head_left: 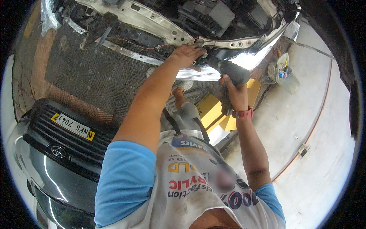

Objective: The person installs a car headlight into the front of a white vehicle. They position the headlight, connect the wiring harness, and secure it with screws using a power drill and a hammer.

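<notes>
My right hand [237, 93] is closed around the handle of a black cordless drill [234, 73]. Its nose points left toward the front end of a car with exposed engine-bay parts. My left hand [187, 56] lies on the pale metal crossmember [148, 21], beside the drill's nose, with its fingers stretched out and the thumb apart. A small dark part by those fingertips is too small to make out. Just below the hands runs a shiny silver-white body panel [248, 61]. The exact spot where the drill tip meets the car is hidden.
Behind me on the left stands a second, dark car [68, 152]. Yellow cardboard [209, 110] lies on the floor below the drill. To the right, a clear plastic container [288, 78] holds small items. A thin reddish hose or cable [322, 114] crosses the pale floor.
</notes>
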The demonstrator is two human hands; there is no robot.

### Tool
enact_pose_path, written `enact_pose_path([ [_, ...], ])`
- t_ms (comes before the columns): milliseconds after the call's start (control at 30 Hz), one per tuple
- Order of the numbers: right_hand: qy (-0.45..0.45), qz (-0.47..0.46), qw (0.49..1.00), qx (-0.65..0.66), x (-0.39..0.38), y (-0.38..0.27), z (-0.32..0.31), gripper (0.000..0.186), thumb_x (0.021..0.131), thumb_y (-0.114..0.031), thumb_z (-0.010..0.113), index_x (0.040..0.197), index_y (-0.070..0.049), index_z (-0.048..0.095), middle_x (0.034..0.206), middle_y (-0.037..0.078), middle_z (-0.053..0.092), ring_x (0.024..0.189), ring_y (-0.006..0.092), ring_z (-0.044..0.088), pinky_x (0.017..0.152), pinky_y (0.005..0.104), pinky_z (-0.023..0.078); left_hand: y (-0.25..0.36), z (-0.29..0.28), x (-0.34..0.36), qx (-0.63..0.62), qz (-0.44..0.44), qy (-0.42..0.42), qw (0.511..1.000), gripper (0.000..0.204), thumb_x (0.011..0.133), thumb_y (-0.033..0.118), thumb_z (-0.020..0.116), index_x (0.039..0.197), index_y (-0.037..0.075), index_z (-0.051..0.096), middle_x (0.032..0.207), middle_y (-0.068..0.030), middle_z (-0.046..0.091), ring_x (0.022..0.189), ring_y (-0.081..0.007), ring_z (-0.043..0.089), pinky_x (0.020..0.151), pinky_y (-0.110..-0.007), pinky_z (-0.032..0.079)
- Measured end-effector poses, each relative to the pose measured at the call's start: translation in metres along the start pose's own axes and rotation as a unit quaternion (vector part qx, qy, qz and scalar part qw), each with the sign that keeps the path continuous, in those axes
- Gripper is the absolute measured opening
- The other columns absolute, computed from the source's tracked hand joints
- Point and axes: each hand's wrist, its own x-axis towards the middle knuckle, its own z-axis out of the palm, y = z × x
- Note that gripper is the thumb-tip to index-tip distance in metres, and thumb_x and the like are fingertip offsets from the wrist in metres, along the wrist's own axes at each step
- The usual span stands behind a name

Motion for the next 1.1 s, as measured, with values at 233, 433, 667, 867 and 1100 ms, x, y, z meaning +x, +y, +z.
enact_pose_path([
  [233, 0.018, -0.171, 0.984, -0.056, 0.019, 0.011, -0.001, 0.032, 0.093, -0.020, 0.076, 0.119, -0.003, 0.066, 0.097, 0.009, 0.075, 0.081, 0.0237, 0.071, 0.074, 0.0365, 0.057, -0.002, 0.011, 0.002, 0.009, -0.014, -0.006, 1.000, 0.099, 0.082, 0.071, 0.065, 0.159, 0.016, 0.032, 0.162, -0.0079, 0.039, 0.149, -0.0285, 0.036, 0.123, -0.044, 0.029],
  [433, -0.201, -0.185, 0.907, -0.322, 0.042, -0.032, -0.026, 0.047, 0.091, -0.023, 0.077, 0.131, -0.005, 0.061, 0.111, 0.020, 0.073, 0.105, 0.0375, 0.070, 0.084, 0.0417, 0.056, -0.002, 0.018, 0.005, 0.009, -0.008, -0.003, 1.000, 0.099, 0.083, 0.072, 0.063, 0.159, 0.016, 0.031, 0.162, -0.0070, 0.038, 0.150, -0.0279, 0.035, 0.124, -0.048, 0.024],
  [667, -0.344, -0.341, 0.765, -0.425, 0.086, -0.053, -0.027, 0.060, 0.080, -0.017, 0.079, 0.134, -0.006, 0.057, 0.125, 0.018, 0.067, 0.112, 0.0342, 0.067, 0.095, 0.0419, 0.055, -0.003, 0.019, 0.005, 0.004, -0.007, -0.035, 0.999, 0.100, 0.084, 0.074, 0.059, 0.160, 0.017, 0.028, 0.165, -0.0060, 0.033, 0.152, -0.0267, 0.031, 0.124, -0.049, 0.025],
  [867, -0.288, -0.245, 0.835, -0.401, 0.071, -0.033, -0.025, 0.053, 0.085, -0.011, 0.072, 0.135, -0.008, 0.055, 0.122, 0.016, 0.066, 0.110, 0.0353, 0.067, 0.092, 0.0405, 0.056, -0.004, 0.022, 0.007, -0.008, -0.006, -0.059, 0.998, 0.101, 0.086, 0.075, 0.056, 0.162, 0.017, 0.024, 0.168, -0.0053, 0.028, 0.153, -0.0268, 0.028, 0.124, -0.049, 0.025],
  [1100, -0.248, -0.178, 0.860, -0.408, 0.069, -0.023, -0.024, 0.046, 0.086, -0.011, 0.069, 0.130, -0.006, 0.055, 0.119, 0.017, 0.066, 0.109, 0.0372, 0.066, 0.095, 0.0392, 0.056, 0.000, 0.016, 0.009, 0.019, -0.012, -0.083, 0.996, 0.099, 0.088, 0.075, 0.051, 0.163, 0.019, 0.020, 0.169, -0.0018, 0.024, 0.156, -0.0259, 0.023, 0.125, -0.047, 0.022],
])
